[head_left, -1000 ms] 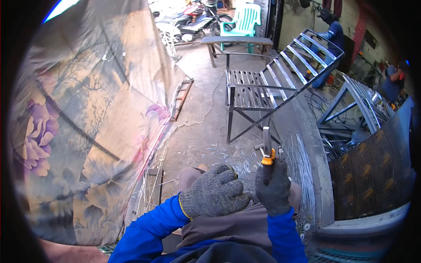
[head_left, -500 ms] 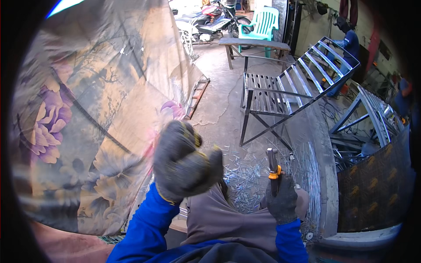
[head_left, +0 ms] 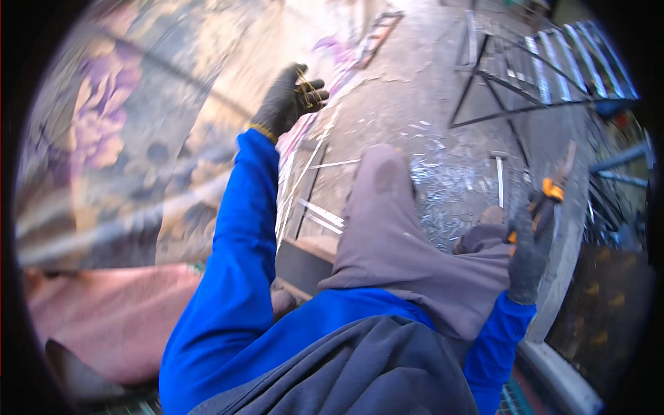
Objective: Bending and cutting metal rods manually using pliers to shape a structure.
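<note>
My left hand (head_left: 294,100), in a dark glove with yellow edging, is stretched out at upper left before a hanging flowered cloth (head_left: 166,90). Its fingers are apart and I see nothing in them. At the right, my gloved right hand (head_left: 527,266) is closed around pliers (head_left: 552,188) with orange and black handles. Their jaws point up and away from me, smeared by motion. Between my hands are my legs in greyish trousers (head_left: 380,221). Many short pieces of cut metal (head_left: 449,187) lie scattered on the floor beyond them.
A metal chair frame (head_left: 546,69) with slats stands at upper right. Thin strips (head_left: 321,214) lie left of my knee. A concrete ledge (head_left: 557,277) and a dark patterned sheet (head_left: 609,311) are at the right. Pink cloth (head_left: 117,311) covers the lower left.
The view has tipped down and shifted. My left hand has reached farther out and its curled fingers have spread. My right hand, still gripping the pliers, has moved right.
</note>
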Available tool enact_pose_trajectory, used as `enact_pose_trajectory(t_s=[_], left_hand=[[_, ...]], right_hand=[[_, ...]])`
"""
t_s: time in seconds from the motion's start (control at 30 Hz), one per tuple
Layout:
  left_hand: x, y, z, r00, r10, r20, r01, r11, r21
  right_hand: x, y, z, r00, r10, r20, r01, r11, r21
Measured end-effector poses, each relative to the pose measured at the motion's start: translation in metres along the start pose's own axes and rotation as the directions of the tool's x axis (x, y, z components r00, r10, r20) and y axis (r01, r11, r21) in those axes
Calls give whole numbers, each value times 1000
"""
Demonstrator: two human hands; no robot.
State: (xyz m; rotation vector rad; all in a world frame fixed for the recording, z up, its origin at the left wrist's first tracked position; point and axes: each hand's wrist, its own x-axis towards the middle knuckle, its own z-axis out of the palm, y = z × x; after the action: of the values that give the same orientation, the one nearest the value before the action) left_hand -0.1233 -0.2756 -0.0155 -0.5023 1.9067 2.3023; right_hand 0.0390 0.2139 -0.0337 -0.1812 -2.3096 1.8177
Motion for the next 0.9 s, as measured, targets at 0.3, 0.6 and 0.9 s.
enact_pose_trajectory(t_s=[0.3, 0.6, 0.9], left_hand=[[-40, -64, -166, 954, -7, -300, 81, 969, 233], [-67, -97, -224, 877, -234, -420, 204, 972, -115], [-75, -78, -142, 987, -80, -136, 12, 895, -445]], right_hand=[[0, 25, 10, 987, 131, 95, -136, 990, 46], [2, 23, 28, 981, 110, 160, -96, 991, -92], [-8, -19, 73, 835, 261, 484, -298, 954, 1]])
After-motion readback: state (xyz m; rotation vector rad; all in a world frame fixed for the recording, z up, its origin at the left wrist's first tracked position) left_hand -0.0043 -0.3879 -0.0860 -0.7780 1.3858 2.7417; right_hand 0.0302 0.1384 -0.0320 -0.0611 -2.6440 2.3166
